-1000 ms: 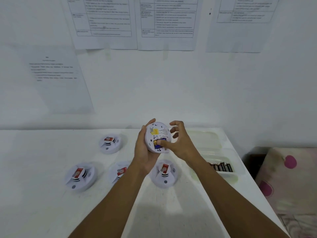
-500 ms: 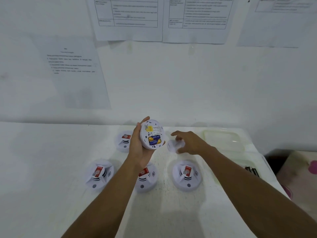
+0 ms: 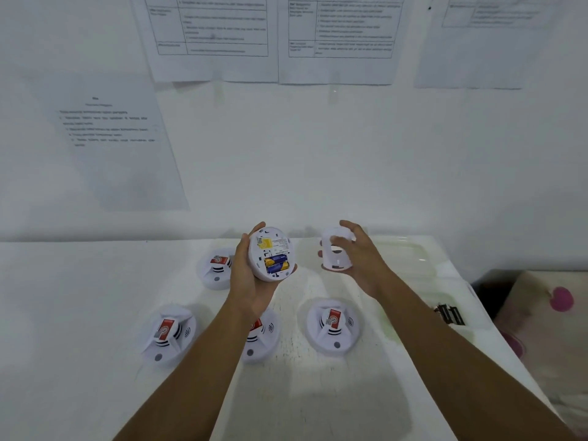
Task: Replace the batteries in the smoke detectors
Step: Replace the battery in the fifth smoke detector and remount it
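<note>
A person's two bare forearms reach over a white table [image 3: 79, 297]. The left hand [image 3: 251, 281] grasps a round white plastic smoke detector [image 3: 272, 246], fingers curled round its rim. It is raised off the table with its back turned to the camera. A yellow label shows near the top of the back. Below the label, the open battery bay holds two blue and yellow batteries [image 3: 276, 263] lying side by side.

Just right of the left hand, and apart from the detector, the right hand [image 3: 362, 262] grasps a round white plastic cover piece [image 3: 335, 253]. Thumb and fingers curl round its edge; it is blurred, so its details cannot be made out.

Four more white detectors with red stickers lie face up on the table:
- one [image 3: 216, 268] just left of the left hand
- one [image 3: 167, 334] further down, left of the left forearm
- one [image 3: 262, 335] partly hidden under the left forearm
- one [image 3: 332, 326] below the right hand, between the two forearms

Right of the right forearm, a clear plastic tray [image 3: 413, 249] holds a row of dark batteries [image 3: 448, 315]. Printed paper sheets [image 3: 216, 36] hang on the white wall beyond the hands
</note>
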